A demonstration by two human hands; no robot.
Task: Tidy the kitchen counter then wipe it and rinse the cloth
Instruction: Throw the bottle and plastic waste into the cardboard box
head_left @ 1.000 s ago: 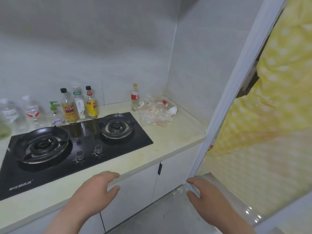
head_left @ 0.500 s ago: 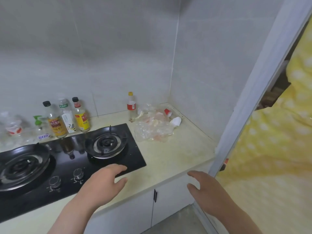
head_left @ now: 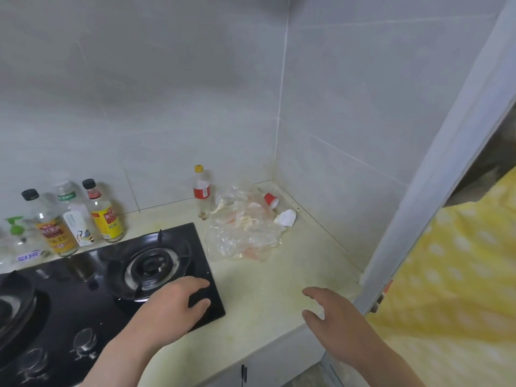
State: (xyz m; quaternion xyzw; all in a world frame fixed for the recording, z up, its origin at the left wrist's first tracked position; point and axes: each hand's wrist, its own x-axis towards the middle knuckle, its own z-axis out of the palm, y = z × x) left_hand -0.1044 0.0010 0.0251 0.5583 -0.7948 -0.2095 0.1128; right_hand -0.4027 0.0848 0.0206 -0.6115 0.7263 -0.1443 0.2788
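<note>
A crumpled clear plastic bag [head_left: 242, 231] lies on the cream counter [head_left: 268, 286] in the back right corner. Behind it sit a red cup [head_left: 270, 199] on its side and a white scrap [head_left: 286, 218]. A small bottle with a red label and yellow cap [head_left: 201, 191] stands by the wall. My left hand [head_left: 170, 311] hovers open over the front right corner of the black gas stove [head_left: 83, 303]. My right hand [head_left: 335, 317] is open above the counter's front edge. Neither hand holds anything. No cloth is in view.
A row of sauce and oil bottles [head_left: 67, 219] stands against the wall behind the stove. A white door frame [head_left: 435, 174] and a yellow dotted curtain [head_left: 458, 275] close the right side. White cabinet doors [head_left: 268, 367] sit below the counter.
The view has come closer to the counter and turned right. Both hands have moved forward, from below the counter's edge to above the stove corner and the counter.
</note>
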